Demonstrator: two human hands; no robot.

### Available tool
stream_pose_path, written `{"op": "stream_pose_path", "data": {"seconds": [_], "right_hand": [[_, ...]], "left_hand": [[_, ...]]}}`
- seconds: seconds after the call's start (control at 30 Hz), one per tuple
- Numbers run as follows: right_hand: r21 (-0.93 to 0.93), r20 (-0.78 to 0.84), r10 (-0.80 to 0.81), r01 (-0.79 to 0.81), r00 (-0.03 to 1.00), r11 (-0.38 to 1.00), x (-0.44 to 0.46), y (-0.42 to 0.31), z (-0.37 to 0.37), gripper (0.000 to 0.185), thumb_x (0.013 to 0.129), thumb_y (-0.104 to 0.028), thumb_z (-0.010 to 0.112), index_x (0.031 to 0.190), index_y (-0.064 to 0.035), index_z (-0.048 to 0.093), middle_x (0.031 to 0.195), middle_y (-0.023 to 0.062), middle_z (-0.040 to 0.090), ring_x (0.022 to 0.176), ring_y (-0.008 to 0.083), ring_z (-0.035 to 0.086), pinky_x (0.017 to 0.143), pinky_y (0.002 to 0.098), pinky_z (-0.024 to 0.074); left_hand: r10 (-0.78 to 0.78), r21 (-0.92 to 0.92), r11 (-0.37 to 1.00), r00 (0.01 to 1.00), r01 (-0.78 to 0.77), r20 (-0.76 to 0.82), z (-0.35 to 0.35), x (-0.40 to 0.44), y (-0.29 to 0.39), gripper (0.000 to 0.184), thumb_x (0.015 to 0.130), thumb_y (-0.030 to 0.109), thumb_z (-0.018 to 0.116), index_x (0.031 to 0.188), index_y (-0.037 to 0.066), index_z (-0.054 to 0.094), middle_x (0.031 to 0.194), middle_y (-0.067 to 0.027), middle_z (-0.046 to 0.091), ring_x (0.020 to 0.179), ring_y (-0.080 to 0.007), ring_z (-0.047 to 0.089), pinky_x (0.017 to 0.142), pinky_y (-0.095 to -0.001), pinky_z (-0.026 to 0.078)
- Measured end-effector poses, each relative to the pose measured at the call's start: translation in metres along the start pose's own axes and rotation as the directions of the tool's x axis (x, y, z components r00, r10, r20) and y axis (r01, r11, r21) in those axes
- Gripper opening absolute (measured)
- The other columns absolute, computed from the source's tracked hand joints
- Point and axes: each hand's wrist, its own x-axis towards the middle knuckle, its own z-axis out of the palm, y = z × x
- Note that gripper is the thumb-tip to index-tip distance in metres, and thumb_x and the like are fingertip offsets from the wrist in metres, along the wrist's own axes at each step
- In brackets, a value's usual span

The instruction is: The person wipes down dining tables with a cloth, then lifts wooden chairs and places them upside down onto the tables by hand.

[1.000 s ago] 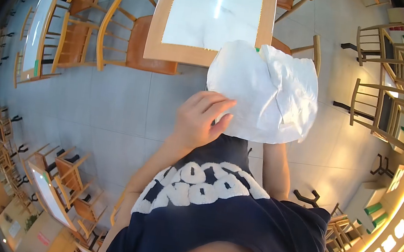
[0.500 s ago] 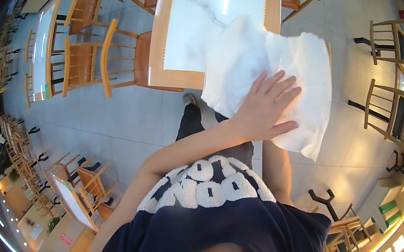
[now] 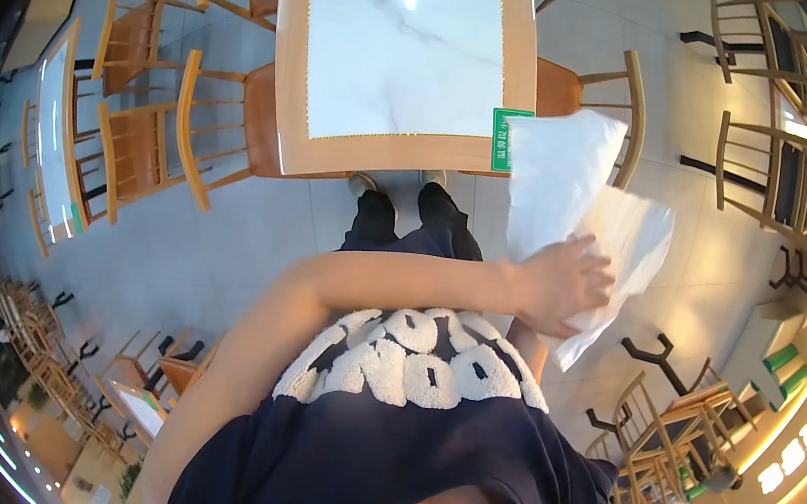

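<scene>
A thin white cloth (image 3: 557, 170) hangs in folds right of the table's near corner, gathered at its middle. My left hand (image 3: 566, 284) reaches across my body, its fingers curled into those folds and gripping them. My right hand is hidden behind the cloth and my left hand; only part of the right forearm (image 3: 528, 343) shows below. The cloth's upper part spreads as a flap beside a green label (image 3: 504, 141) on the table edge.
Ahead is a wood-framed table (image 3: 385, 154) with a white marbled top. Chairs stand on its left (image 3: 264, 119) and right (image 3: 559, 90). More tables and chairs line both sides. My feet (image 3: 361, 184) are on the grey tiled floor.
The cloth went from spread wide to bunched and narrower. My left hand moved from beside it, to lying flat with fingers apart, to curled in its folds, lower and further right.
</scene>
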Motion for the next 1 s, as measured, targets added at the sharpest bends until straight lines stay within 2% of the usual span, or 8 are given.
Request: {"op": "stream_pose_path", "data": {"seconds": [0.2,0.4,0.7,0.77,0.83,0.87,0.93,1.0], "right_hand": [[0.113,-0.179,-0.042,0.063,0.983,0.992,-0.043,0.027,-0.052,0.067,0.105,-0.026,0.051,0.163,-0.0042,0.025,0.168,0.0186,0.022,0.154,0.0342,0.026,0.123,0.0481,0.0266],[0.192,-0.257,-0.086,0.138,0.963,0.972,-0.05,0.043,-0.053,0.068,0.105,-0.026,0.051,0.163,-0.0046,0.024,0.169,0.0183,0.021,0.154,0.0338,0.026,0.123,0.0478,0.0265],[0.046,-0.153,-0.488,0.499,0.86,0.865,0.01,-0.012,0.106,0.069,0.105,-0.025,0.052,0.164,-0.0052,0.022,0.17,0.0179,0.019,0.154,0.0332,0.025,0.123,0.0474,0.0264],[-0.035,-0.058,-0.638,0.637,0.768,0.77,0.031,-0.016,0.164,0.069,0.105,-0.025,0.052,0.164,-0.0053,0.022,0.17,0.0178,0.018,0.154,0.0331,0.025,0.123,0.0473,0.0263],[-0.212,0.169,-0.75,0.767,0.64,0.606,0.069,-0.003,0.217,0.069,0.105,-0.025,0.052,0.164,-0.0055,0.021,0.17,0.0177,0.018,0.154,0.033,0.024,0.123,0.0472,0.0263],[-0.344,0.306,-0.767,0.817,0.564,0.463,0.09,0.009,0.235,0.069,0.105,-0.025,0.052,0.164,-0.0055,0.021,0.17,0.0176,0.018,0.155,0.0329,0.024,0.123,0.0471,0.0263],[-0.62,0.634,-0.658,0.776,0.406,-0.119,0.131,0.042,0.262,0.071,0.105,-0.022,0.053,0.162,0.0036,0.021,0.17,0.0258,0.018,0.158,0.0393,0.016,0.126,0.051,0.0184],[-0.656,0.706,-0.573,0.687,0.415,-0.311,0.15,0.083,0.301,0.079,0.101,-0.033,0.057,0.158,0.0096,0.024,0.164,0.0324,0.024,0.155,0.0462,0.019,0.126,0.0569,0.0124]], "left_hand": [[0.16,-0.07,0.986,0.969,-0.149,0.191,0.02,-0.015,0.033,0.066,0.082,0.059,0.069,0.119,0.006,0.072,0.135,-0.0136,0.065,0.139,-0.0351,0.049,0.12,-0.06,0.029],[0.272,-0.258,0.933,0.961,-0.252,0.045,0.009,-0.012,0.041,0.067,0.079,0.054,0.072,0.123,0.004,0.068,0.143,-0.0183,0.056,0.138,-0.0362,0.047,0.118,-0.0584,0.032],[-0.232,-0.629,0.777,0.943,0.031,-0.24,-0.028,-0.021,-0.016,0.074,0.089,0.05,0.071,0.142,0.002,0.051,0.134,-0.021,0.058,0.128,-0.0359,0.053,0.108,-0.0451,0.041],[-0.536,-0.874,0.399,0.844,0.276,0.022,-0.053,-0.041,-0.048,0.08,0.093,0.061,0.065,0.144,0.001,0.049,0.131,-0.0161,0.06,0.125,-0.0278,0.056,0.109,-0.0395,0.04],[-0.553,-0.961,0.266,0.805,-0.071,-0.213,-0.073,-0.066,-0.084,0.082,0.099,0.067,0.053,0.146,0.001,0.048,0.138,-0.0071,0.058,0.129,-0.0175,0.051,0.111,-0.0358,0.038],[-0.609,-0.962,0.273,0.769,-0.027,-0.195,-0.058,-0.095,-0.114,0.083,0.102,0.065,0.048,0.152,-0.001,0.041,0.147,-0.0107,0.054,0.139,-0.0207,0.047,0.117,-0.0378,0.034],[-0.795,-0.979,0.202,0.587,0.014,-0.155,-0.067,-0.129,-0.153,0.053,0.1,0.033,0.068,0.14,0.001,0.051,0.135,-0.0058,0.06,0.124,-0.0153,0.056,0.107,-0.0343,0.044],[-0.897,-0.975,0.221,0.397,0.021,-0.195,-0.061,-0.165,-0.197,0.043,0.096,0.011,0.071,0.135,0.002,0.055,0.128,-0.0055,0.064,0.117,-0.0123,0.059,0.102,-0.0303,0.047]]}}
